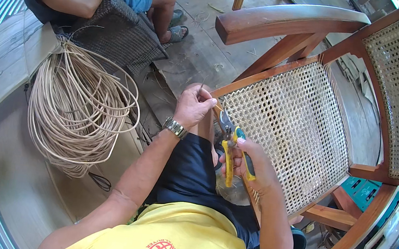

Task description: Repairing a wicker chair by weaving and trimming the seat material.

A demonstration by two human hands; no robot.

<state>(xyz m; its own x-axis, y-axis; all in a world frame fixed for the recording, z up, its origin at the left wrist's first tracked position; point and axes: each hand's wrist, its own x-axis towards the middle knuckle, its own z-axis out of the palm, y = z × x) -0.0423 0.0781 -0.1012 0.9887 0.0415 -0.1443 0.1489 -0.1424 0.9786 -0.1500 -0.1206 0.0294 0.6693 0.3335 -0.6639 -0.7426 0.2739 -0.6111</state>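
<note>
A wooden armchair with a woven cane seat (287, 122) stands in front of me to the right. My left hand (193, 107), with a metal watch on its wrist, is closed at the seat's near left corner. Its fingertips pinch a thin cane strand (219, 108) that runs toward the blades. A slim dark piece also sticks up from those fingers; its kind is unclear. My right hand (253, 168) grips pruning shears (231, 152) with yellow and green handles. Their handles are spread, and the metal blades are at the seat's front rail, close to my left fingertips.
A big coil of rattan cane (80, 112) hangs at the left. Beyond it a person sits on a dark woven chair (120, 35). The armrest (287, 21) juts out above the seat's far side. Green crates (362, 192) and scraps lie at the right.
</note>
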